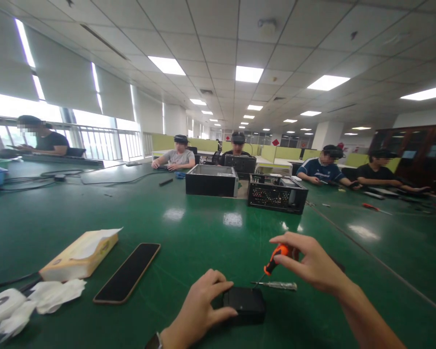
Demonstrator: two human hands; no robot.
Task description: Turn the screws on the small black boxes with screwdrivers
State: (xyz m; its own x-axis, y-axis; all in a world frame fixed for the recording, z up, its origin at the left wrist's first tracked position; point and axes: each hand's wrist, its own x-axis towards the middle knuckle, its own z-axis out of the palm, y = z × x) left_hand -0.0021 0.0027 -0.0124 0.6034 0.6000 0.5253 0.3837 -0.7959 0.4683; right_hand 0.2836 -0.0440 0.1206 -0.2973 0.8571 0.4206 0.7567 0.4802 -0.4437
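Observation:
A small black rectangular box [247, 301] lies on the green table in front of me. My left hand [208, 299] grips its left side, thumb at the near part and fingers at the far edge. In my right hand [307, 259] is a screwdriver [272, 261] with an orange and black handle, held tilted by the handle's upper end. Its thin shaft points down to the box's far right corner; whether the tip sits in a screw is too small to tell. Just behind the box lies a second screwdriver [281, 286] with a clear handle, touched by neither hand.
Left of my hands lie a phone [129, 274], a tissue pack [82, 254], crumpled tissues [54, 294] and a white device [3, 308]. Two computer cases, one closed [210, 184] and one open-sided [276, 196], stand further back. Several people sit around the table. Another orange screwdriver [372, 207] lies far right.

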